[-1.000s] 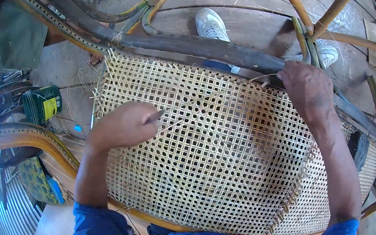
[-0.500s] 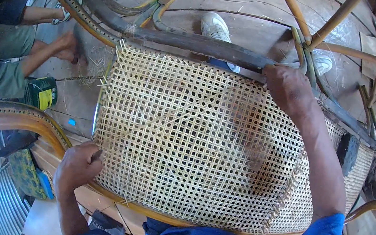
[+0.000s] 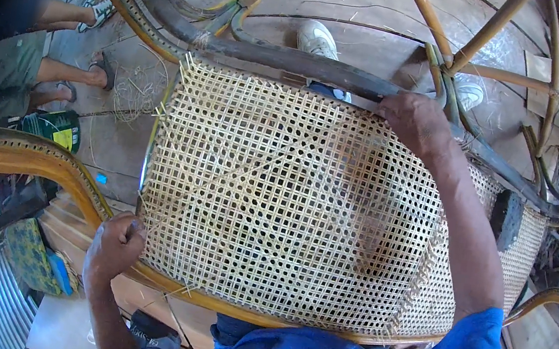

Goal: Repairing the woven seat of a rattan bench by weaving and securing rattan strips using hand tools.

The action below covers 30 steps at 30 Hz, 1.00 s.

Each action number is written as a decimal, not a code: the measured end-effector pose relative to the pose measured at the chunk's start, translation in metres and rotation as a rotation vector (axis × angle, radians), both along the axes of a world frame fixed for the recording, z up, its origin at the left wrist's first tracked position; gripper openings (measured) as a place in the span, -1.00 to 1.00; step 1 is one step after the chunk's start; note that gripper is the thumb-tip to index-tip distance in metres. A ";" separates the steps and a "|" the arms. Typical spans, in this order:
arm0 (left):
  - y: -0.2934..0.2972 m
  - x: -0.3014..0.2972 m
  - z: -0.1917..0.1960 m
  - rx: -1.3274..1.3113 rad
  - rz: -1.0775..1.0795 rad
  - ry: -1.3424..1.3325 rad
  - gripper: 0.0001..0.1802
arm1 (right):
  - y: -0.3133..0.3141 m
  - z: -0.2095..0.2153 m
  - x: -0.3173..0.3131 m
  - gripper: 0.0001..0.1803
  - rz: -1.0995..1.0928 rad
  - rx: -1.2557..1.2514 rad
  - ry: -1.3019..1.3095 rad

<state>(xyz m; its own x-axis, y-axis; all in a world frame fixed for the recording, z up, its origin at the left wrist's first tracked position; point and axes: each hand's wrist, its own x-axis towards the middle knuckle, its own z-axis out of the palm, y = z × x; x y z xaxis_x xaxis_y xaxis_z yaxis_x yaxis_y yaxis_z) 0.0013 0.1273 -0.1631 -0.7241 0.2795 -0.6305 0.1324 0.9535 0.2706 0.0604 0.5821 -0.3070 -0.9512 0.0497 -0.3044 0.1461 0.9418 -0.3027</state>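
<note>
A woven cane panel (image 3: pixel 269 194) in pale strands with a pattern of small holes lies in front of me, tilted slightly. My left hand (image 3: pixel 113 247) is closed in a fist at the panel's near left corner, beside the yellow-brown frame rail (image 3: pixel 205 297); what its fingers hold is hidden. Over at the far edge, my right hand (image 3: pixel 416 126) is closed with knuckles up against the dark curved pole (image 3: pixel 288 61). Its fingertips are out of sight. Loose strand ends stick up at the far left corner.
Curved drilled rails (image 3: pixel 32 157) extend at the left. A dark block (image 3: pixel 505 220) rests on the panel's right part. Beyond, a seated person's bare legs (image 3: pixel 68 73) and a green container (image 3: pixel 57 129) are at the left. Rattan poles (image 3: pixel 496 33) cross at the far right.
The whole view has shifted slightly. My left fist has rolled a little at the corner, while my right hand stays at the far edge. The other person's hand has left view.
</note>
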 end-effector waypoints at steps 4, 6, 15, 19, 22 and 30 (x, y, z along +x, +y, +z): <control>-0.008 0.002 -0.002 0.083 0.199 -0.066 -0.85 | -0.012 -0.009 0.006 -0.83 -0.106 0.131 0.041; -0.008 0.001 -0.001 0.178 0.372 -0.140 -0.82 | -0.010 -0.009 0.007 -0.81 -0.096 0.149 0.052; -0.050 0.033 -0.009 0.550 0.767 0.285 -0.74 | 0.001 0.024 0.063 -0.82 -0.534 -0.440 0.433; -0.055 0.049 -0.002 0.088 0.765 0.397 -0.65 | -0.045 -0.003 0.089 -0.79 -0.536 -0.526 0.318; -0.035 0.040 0.000 0.028 0.649 0.422 -0.61 | -0.058 0.001 0.103 -0.79 -0.578 -0.325 0.265; -0.046 0.046 -0.007 0.212 0.739 0.324 -0.73 | -0.068 -0.019 0.103 -0.84 -0.663 -0.429 0.376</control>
